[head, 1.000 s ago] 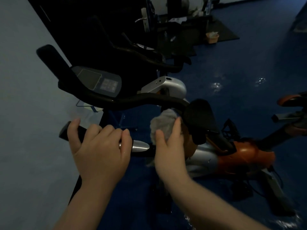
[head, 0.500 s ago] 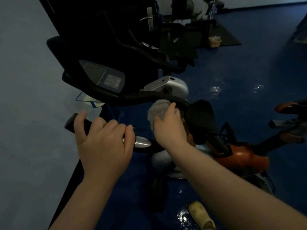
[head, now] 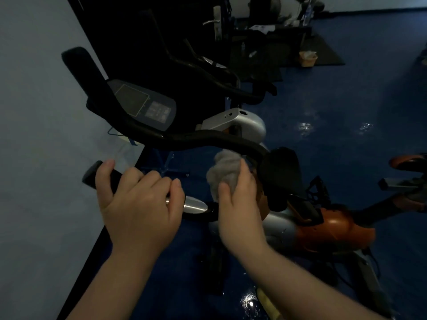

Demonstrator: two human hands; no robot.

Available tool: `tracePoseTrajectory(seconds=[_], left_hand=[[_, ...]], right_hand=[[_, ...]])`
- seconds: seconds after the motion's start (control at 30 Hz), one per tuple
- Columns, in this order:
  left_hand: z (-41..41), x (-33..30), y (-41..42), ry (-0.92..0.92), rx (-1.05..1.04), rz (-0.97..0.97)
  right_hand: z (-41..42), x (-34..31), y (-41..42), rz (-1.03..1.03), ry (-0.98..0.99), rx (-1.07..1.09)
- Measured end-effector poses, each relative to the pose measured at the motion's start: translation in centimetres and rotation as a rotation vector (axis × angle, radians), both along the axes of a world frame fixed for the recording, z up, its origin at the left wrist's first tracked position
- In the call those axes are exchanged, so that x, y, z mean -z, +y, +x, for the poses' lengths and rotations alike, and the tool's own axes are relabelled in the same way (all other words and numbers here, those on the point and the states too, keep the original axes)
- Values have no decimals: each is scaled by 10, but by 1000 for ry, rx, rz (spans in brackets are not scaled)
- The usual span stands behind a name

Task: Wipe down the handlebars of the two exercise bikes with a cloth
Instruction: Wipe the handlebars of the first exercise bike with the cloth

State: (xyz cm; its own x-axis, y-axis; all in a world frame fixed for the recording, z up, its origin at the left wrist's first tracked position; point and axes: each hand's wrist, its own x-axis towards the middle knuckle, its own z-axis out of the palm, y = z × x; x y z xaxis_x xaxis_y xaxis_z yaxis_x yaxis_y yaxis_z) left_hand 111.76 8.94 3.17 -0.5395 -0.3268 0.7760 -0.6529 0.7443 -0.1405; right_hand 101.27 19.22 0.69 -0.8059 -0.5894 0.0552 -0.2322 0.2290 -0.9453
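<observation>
Dim light fills a gym room with a glossy blue floor and a pale wall on the left. Against that wall stands the nearer exercise bike, its black handlebar curving across the middle of the view. The grey cloth is bunched just under that bar's right-hand bend, pressed there by the right hand, whose fingers are closed around the cloth. The left hand is wrapped tight over the lower left grip, next to a silver sensor plate. The two hands are near each other but apart. A black pad sits at the bar's right end, touching or just beside the cloth. Above the bar is the console with a dark screen. Below and right lies the bike's silver and orange body. Behind it, the second bike shows dark handlebars. Farther back on the floor sits a small basket beside a black mat.
</observation>
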Motion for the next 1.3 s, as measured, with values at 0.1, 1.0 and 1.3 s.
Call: tracePoseTrajectory(seconds=[0.1,1.0,1.3], left_hand=[[1,0,-2,-2,9,-7],[43,-24,5,600,225,658],[41,-19,32,755,363,1016]], right_hand=[[-10,3,19,129,288,-191],[0,-46,-18,53,566,-834],[-3,-41,-20,59,521,-835]])
